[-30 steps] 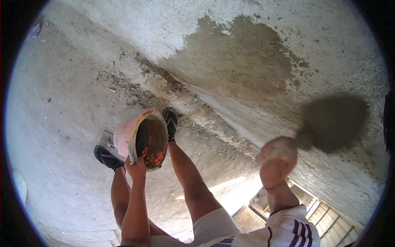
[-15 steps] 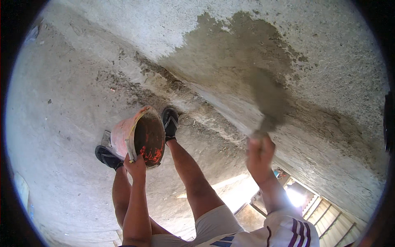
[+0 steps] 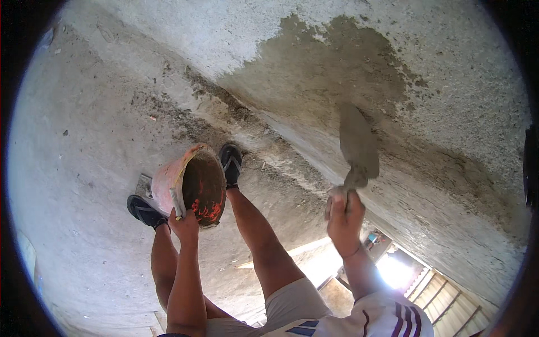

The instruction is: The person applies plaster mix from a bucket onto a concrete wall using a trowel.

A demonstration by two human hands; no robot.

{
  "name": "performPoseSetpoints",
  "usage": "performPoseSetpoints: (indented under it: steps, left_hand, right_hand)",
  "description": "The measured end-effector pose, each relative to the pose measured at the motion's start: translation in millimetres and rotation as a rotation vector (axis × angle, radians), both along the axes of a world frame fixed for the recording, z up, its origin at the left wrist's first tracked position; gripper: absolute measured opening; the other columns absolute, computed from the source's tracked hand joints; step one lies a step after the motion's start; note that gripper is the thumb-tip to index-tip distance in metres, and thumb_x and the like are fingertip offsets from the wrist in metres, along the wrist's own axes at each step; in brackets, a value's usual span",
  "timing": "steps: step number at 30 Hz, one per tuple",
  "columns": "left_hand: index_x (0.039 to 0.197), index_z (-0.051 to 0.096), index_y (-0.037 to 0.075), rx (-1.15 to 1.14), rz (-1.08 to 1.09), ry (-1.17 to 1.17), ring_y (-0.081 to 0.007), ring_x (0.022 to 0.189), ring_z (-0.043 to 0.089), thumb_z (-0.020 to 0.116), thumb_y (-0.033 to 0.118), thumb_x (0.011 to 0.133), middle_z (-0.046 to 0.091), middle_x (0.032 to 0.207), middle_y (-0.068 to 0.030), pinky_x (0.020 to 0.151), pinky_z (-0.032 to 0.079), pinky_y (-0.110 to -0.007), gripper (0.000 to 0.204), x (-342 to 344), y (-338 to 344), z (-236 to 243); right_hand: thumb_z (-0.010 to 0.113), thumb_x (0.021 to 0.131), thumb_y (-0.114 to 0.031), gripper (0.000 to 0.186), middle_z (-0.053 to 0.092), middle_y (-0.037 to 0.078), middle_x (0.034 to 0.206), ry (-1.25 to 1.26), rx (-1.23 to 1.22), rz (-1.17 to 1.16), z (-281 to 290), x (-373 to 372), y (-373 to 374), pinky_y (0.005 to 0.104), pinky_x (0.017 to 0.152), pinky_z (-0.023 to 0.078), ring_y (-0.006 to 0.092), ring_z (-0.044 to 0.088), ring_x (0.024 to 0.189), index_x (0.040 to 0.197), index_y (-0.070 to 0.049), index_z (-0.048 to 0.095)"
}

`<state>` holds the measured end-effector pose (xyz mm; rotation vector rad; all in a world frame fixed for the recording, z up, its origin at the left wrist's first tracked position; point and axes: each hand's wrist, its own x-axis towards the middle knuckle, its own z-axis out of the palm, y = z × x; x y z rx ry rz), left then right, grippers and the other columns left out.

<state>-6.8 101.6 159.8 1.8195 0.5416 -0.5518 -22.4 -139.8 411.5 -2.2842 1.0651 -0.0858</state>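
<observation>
**Left hand (image 3: 184,223) on the bucket (image 3: 166,181), right hand (image 3: 345,216) on the trowel (image 3: 359,141)**

Fingers of the left hand are curled over the near rim of the bucket, gripping it beside a pale strip (image 3: 177,203). The bucket is tilted, its mouth turned to the right, between the person's two feet; whether it touches the floor (image 3: 95,180) cannot be told. Its outside is faded pink, and its inside is dark with bright red-orange patches low down.

Raised to the right, the right hand is closed around the trowel's handle. The grey blade points up and away, overlapping the lower edge of a dark, damp-looking patch (image 3: 331,73) on the rough grey wall (image 3: 460,95); contact between blade and wall is unclear.

Black sandals are on both feet, the right one (image 3: 231,162) near the bucket's mouth and the left one (image 3: 146,212) below its outer side. Dark crumbs (image 3: 188,126) lie scattered on the floor near the wall's foot. Bright light (image 3: 396,271) shows at the lower right, next to a slatted panel (image 3: 446,297).
</observation>
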Motion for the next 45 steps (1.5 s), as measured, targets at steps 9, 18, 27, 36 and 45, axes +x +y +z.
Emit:
performPoseSetpoints:
  steps: [9, 18, 27, 36, 45]
  left_hand:
    - [0.076, 0.057, -0.006, 0.034, -0.001, 0.011, -0.0112, 0.052, 0.046, 0.052, 0.004, 0.063, 0.053, 0.057, -0.0060, 0.048, 0.038, -0.030, 0.017, -6, -2, -7]
    - [0.074, 0.056, -0.007, -0.057, 0.064, 0.083, -0.0112, 0.050, 0.044, 0.053, 0.004, 0.063, 0.050, 0.055, -0.0064, 0.047, 0.037, -0.029, 0.015, -9, 6, -15]
    - [0.067, 0.051, -0.005, -0.004, 0.028, 0.004, -0.0106, 0.048, 0.039, 0.052, 0.003, 0.062, 0.044, 0.051, -0.0042, 0.044, 0.033, -0.030, 0.009, -3, -1, -11]
    - [0.069, 0.052, -0.005, -0.006, 0.085, -0.028, -0.0108, 0.048, 0.040, 0.052, 0.003, 0.063, 0.045, 0.052, -0.0045, 0.045, 0.033, -0.030, 0.010, -5, 7, 1]
    - [0.074, 0.055, -0.007, 0.033, 0.072, 0.057, -0.0123, 0.049, 0.042, 0.052, 0.003, 0.063, 0.048, 0.054, -0.0065, 0.046, 0.035, -0.031, 0.015, -1, 5, 0]
  right_hand:
    - [0.051, 0.087, -0.018, 0.018, 0.047, 0.007, 0.050, 0.008, 0.010, 0.168, -26, 3, -9, 0.0249, 0.040, 0.036, 0.0132, 0.047, 0.040, 0.079, -0.002, 0.050]
    - [0.050, 0.090, -0.024, 0.023, 0.045, 0.003, 0.058, -0.160, 0.276, -0.083, -57, -16, 5, 0.0245, 0.042, 0.037, 0.0121, 0.042, 0.044, 0.081, -0.004, 0.047]
    - [0.058, 0.083, -0.021, 0.022, 0.055, 0.019, 0.063, 0.216, -0.273, 0.345, -81, 54, -41, 0.0391, 0.051, 0.042, 0.0386, 0.053, 0.056, 0.077, -0.001, 0.052]
    - [0.054, 0.083, -0.017, 0.012, 0.052, 0.005, 0.060, -0.517, 0.166, -0.265, 50, 15, -3, 0.0284, 0.050, 0.042, 0.0158, 0.050, 0.051, 0.079, -0.006, 0.053]
    - [0.056, 0.082, -0.012, 0.012, 0.053, 0.013, 0.062, 0.161, -0.270, 0.288, -3, 65, -7, 0.0314, 0.050, 0.041, 0.0232, 0.054, 0.052, 0.079, -0.002, 0.050]
